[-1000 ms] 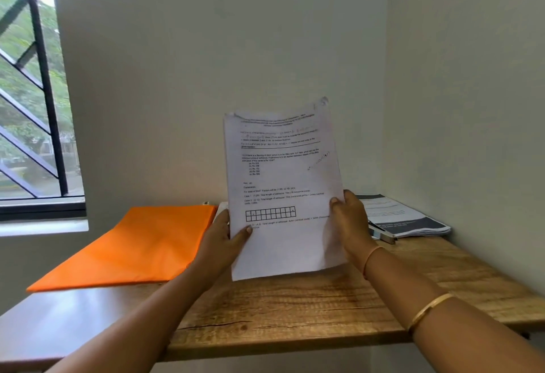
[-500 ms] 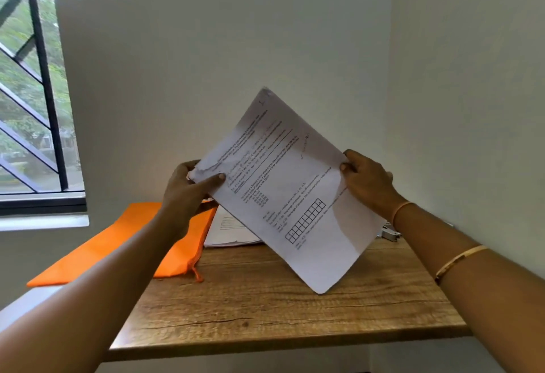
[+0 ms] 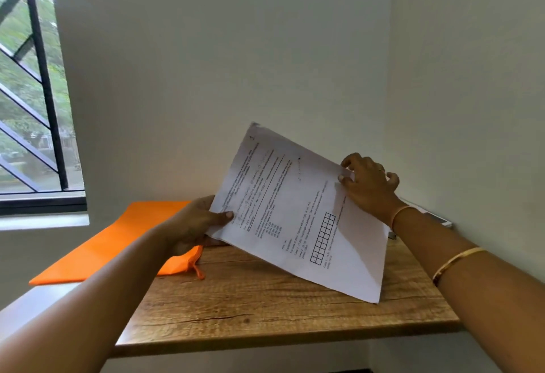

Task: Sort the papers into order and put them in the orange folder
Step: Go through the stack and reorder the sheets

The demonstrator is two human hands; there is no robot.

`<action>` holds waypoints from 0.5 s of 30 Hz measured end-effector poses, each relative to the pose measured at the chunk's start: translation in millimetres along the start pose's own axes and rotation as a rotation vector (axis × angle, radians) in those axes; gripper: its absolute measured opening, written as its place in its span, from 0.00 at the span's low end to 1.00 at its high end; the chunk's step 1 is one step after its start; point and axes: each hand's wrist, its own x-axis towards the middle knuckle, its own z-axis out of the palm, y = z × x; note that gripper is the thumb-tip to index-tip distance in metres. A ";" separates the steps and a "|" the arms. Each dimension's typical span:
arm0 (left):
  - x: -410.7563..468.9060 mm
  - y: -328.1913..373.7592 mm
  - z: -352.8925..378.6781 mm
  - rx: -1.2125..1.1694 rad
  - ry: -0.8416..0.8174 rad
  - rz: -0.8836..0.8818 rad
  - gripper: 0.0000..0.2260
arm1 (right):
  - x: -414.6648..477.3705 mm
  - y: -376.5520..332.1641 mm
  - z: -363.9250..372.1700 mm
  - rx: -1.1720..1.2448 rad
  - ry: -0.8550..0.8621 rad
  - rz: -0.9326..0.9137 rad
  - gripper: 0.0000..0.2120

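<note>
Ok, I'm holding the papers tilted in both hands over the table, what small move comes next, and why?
Probably level the papers and tap their lower edge on the table to square them: the left hand and right hand grip opposite edges, the sheets hang cornerwise, and the orange folder lies flat at the left.

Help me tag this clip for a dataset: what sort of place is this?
Probably a small study or home-office corner: a wooden desk set into a wall corner near a barred window, with an orange folder lying on it and printed papers held above it.
</note>
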 end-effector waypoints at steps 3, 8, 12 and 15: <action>1.2 -6.7 5.4 -0.100 0.053 0.036 0.10 | -5.0 1.0 11.7 0.218 -0.078 0.201 0.30; 0.2 -13.2 9.3 -0.183 0.089 0.104 0.10 | -24.2 6.8 30.2 0.812 -0.449 0.713 0.29; -0.4 -20.8 8.3 -0.159 0.075 0.106 0.11 | -34.6 8.9 39.2 0.863 -0.522 0.760 0.09; -4.2 -22.0 4.8 -0.105 0.034 0.150 0.22 | -34.6 8.1 38.9 0.830 -0.463 0.733 0.05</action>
